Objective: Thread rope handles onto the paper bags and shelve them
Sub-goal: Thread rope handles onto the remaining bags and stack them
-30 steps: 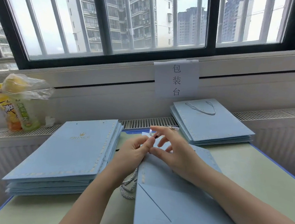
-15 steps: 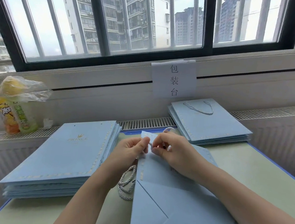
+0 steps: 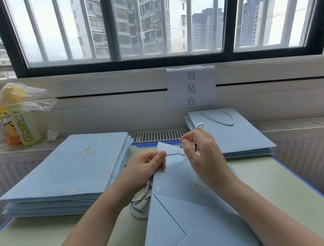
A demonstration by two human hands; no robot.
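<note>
A person works at a pale green table (image 3: 268,189) below a barred window (image 3: 165,26), a flat light-blue paper bag (image 3: 198,213) lying at the centre of the view. The left hand (image 3: 146,167) pinches the bag's top left edge together with a silver-blue rope handle (image 3: 174,154), spare cords (image 3: 139,204) dangling below the hand. The right hand (image 3: 199,153), at 1 o'clock from the left, curls its fingers around the rope's far end, which loops above the knuckles. A stack of unthreaded bags (image 3: 72,170) sits at 9 o'clock. Finished bags (image 3: 232,134) with a handle on top lie at 1 o'clock, below a paper sign (image 3: 191,86). Drink bottles (image 3: 15,123) under a plastic wrapper stand at 10 o'clock.
</note>
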